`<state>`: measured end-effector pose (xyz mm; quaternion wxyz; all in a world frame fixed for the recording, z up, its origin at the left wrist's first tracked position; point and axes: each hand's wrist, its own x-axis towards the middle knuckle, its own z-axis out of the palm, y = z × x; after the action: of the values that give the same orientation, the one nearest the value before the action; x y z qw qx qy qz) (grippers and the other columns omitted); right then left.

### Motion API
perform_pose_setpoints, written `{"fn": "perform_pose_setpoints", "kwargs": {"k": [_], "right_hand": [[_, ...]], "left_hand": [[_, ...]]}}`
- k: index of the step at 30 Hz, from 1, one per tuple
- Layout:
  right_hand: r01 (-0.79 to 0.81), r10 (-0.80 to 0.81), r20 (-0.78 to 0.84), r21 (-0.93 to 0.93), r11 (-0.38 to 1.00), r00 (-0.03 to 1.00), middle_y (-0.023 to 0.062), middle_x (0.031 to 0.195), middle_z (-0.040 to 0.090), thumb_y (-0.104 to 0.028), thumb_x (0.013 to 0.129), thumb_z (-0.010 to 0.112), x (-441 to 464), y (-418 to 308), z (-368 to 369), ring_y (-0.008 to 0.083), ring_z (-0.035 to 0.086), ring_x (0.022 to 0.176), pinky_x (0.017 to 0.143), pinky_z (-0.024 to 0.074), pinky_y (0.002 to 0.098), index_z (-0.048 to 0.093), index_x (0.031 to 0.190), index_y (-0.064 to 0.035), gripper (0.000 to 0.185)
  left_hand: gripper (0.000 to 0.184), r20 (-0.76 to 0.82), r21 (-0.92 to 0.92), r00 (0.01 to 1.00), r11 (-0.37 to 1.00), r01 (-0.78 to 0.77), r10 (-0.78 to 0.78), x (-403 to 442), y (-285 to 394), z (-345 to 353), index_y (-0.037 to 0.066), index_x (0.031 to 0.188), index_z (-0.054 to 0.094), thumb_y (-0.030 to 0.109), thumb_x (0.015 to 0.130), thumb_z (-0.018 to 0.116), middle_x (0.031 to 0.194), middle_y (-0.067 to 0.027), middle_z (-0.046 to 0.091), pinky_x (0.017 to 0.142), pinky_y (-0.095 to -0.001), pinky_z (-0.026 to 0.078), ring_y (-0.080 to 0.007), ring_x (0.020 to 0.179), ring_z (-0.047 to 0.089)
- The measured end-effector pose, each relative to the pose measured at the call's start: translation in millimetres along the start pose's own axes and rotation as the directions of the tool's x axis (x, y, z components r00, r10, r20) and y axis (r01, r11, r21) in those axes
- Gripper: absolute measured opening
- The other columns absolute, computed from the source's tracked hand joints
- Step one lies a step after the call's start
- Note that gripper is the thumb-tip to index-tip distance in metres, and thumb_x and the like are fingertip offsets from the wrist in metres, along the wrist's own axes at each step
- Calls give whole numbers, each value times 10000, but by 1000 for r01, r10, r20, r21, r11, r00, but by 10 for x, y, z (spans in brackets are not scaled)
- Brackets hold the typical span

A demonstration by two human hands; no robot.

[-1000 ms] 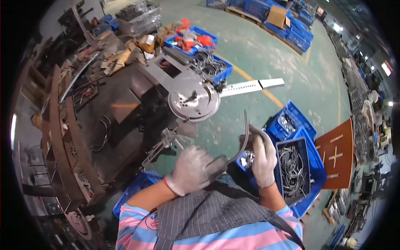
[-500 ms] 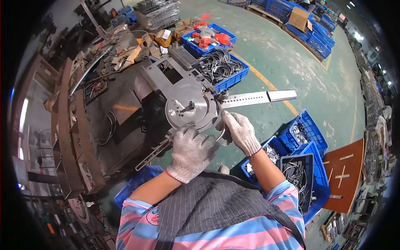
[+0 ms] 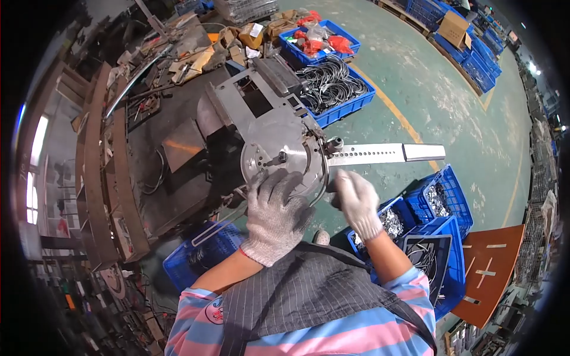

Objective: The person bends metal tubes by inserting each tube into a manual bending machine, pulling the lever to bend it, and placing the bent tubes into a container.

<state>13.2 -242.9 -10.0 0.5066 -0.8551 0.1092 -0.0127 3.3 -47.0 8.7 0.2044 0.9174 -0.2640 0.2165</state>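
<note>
My left hand point(image 3: 276, 210), in a grey-white knit glove, lies with fingers spread over the near edge of a round metal plate point(image 3: 297, 133) on a bench-mounted machine. A curved metal rod point(image 3: 326, 185) bends round the plate's right side, its lower end running toward my left thumb. Whether the palm touches the rod is hidden. My right hand point(image 3: 358, 202), gloved too, is just right of the rod, apart from it, fingers loosely extended and holding nothing visible. A dark upright peg point(image 3: 281, 157) stands on the plate. Beyond my right hand, a perforated metal arm point(image 3: 371, 154) extends right.
Blue crates hold curved metal pieces point(image 3: 332, 86) and red bags point(image 3: 340, 43) at the back. Crates of small shiny parts point(image 3: 438, 199) stand at the right, near a brown board point(image 3: 491, 273). A blue crate point(image 3: 178, 264) sits below the dark workbench point(image 3: 172, 204).
My right hand has come off the rod and moved right and down. My left hand stays over the plate edge. The camera view has shifted, moving the scene rightward.
</note>
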Motion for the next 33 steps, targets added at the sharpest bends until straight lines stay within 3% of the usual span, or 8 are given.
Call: {"fn": "perform_pose_setpoints", "kwargs": {"k": [3, 6, 8, 10, 14, 26, 31, 33], "right_hand": [[482, -406, -400, 105, 870, 821, 99, 783, 690, -9, 933, 646, 120, 384, -430, 173, 650, 632, 552, 498, 315, 714, 942, -28, 71], [393, -753, -359, -684, 614, 552, 138, 905, 712, -53, 917, 651, 519, 212, -1221, 279, 688, 838, 747, 525, 391, 702, 992, -22, 97], [316, -682, -225, -757, 572, 695, 189, 963, 707, -242, 962, 584, 892, 408, -1565, 371, 662, 965, 847, 490, 455, 703, 994, -31, 245], [73, -142, -48, -669, 739, 989, 218, 976, 690, -415, 983, 470, 1116, 615, -1770, 410, 647, 967, 856, 483, 483, 698, 992, -48, 431], [144, -23, 175, -719, 680, 984, 205, 926, 687, -442, 977, 447, 1291, 557, -1813, 407, 647, 952, 855, 487, 469, 695, 967, -62, 454], [135, -373, -72, -856, 500, 925, 129, 898, 699, -200, 914, 567, -552, 861, -1486, 335, 684, 806, 694, 551, 441, 665, 1063, -137, 190], [-81, -25, -96, -935, 346, 995, 188, 829, 687, -233, 958, 527, -1840, 102, -667, 315, 704, 723, 569, 541, 446, 687, 836, -67, 261], [-346, 295, -196, -685, 641, 935, 194, 847, 696, -405, 911, 608, -2487, -277, -210, 328, 729, 782, 624, 572, 445, 706, 870, -41, 379]], "left_hand": [[262, 100, -98, 995, 995, 27, -17, 3, -17, -1, 158, 902, 628, 212, 713, 800, 1248, -83, 600, 1142, -561, 321, -343, 1244, 530], [258, 88, -106, 996, 994, 16, -7, 9, -19, -5, 148, 889, 630, 212, 707, 802, 1241, -82, 605, 1130, -563, 336, -345, 1241, 531], [253, 84, -114, 996, 993, 19, -9, 4, -16, 1, 144, 878, 630, 210, 704, 802, 1232, -83, 610, 1126, -565, 341, -348, 1235, 535], [249, 74, -114, 997, 993, 28, -19, 14, -10, 2, 139, 868, 631, 207, 702, 803, 1223, -83, 615, 1123, -568, 346, -351, 1229, 538], [255, 76, -118, 997, 993, 30, -21, 8, -6, 2, 136, 854, 632, 203, 686, 811, 1205, -88, 624, 1116, -579, 357, -367, 1211, 548], [197, -55, -147, 998, 989, -28, 21, -53, -76, 54, 119, 847, 628, 145, 720, 777, 1148, -95, 625, 1035, -544, 415, -361, 1156, 562], [380, 11, -111, 1000, 994, 2, -1, -309, -309, 105, 223, 1134, 679, 367, 787, 733, 1242, -98, 601, 959, -498, 423, -332, 1197, 527], [422, 69, -5, 996, 998, -63, 63, -298, -279, 85, 235, 1172, 697, 328, 764, 755, 1193, -92, 621, 933, -483, 451, -311, 1144, 562]]}}
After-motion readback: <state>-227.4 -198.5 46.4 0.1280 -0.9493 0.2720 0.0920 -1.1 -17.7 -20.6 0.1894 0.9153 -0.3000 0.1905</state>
